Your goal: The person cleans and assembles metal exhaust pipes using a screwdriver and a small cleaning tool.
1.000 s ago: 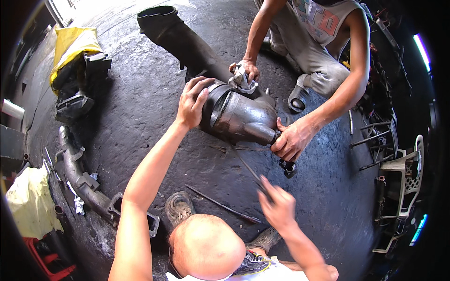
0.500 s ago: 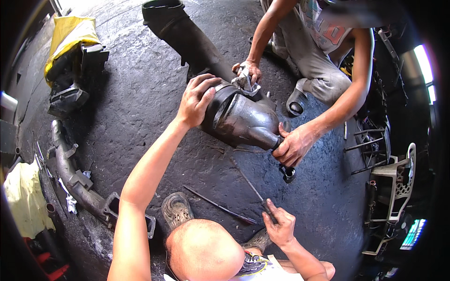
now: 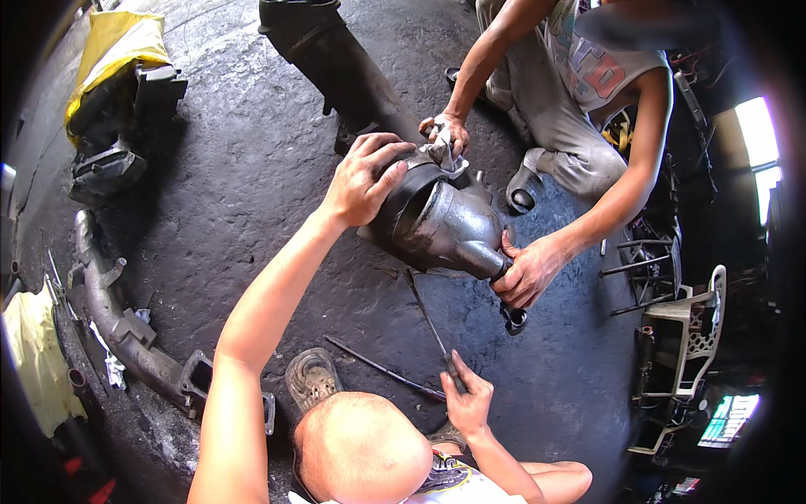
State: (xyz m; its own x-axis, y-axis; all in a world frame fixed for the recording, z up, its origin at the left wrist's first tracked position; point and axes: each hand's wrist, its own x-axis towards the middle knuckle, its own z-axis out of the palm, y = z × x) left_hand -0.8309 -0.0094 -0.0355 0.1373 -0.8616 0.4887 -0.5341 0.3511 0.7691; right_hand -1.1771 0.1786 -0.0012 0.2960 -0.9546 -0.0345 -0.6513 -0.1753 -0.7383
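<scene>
A heavy grey metal elbow housing with a black band at its rim lies across the end of a long dark pipe. My left hand is curled over the band's near-left side, gripping the housing. My right hand is closed round the dark handle of a long thin screwdriver; its tip points up toward the housing's underside, seemingly just short of it. A co-worker's one hand presses a grey rag to the top, and the other hand holds the narrow outlet.
A dark rod lies before my shoe. On the left are a curved metal pipe with a square flange and a dark part under yellow sheeting. A small dark ring-shaped part sits below the outlet. Chair frames stand right.
My right hand has moved left with the screwdriver, its tip now nearer the housing. The housing has turned slightly, showing more of its rim opening. My left hand has stayed on it.
</scene>
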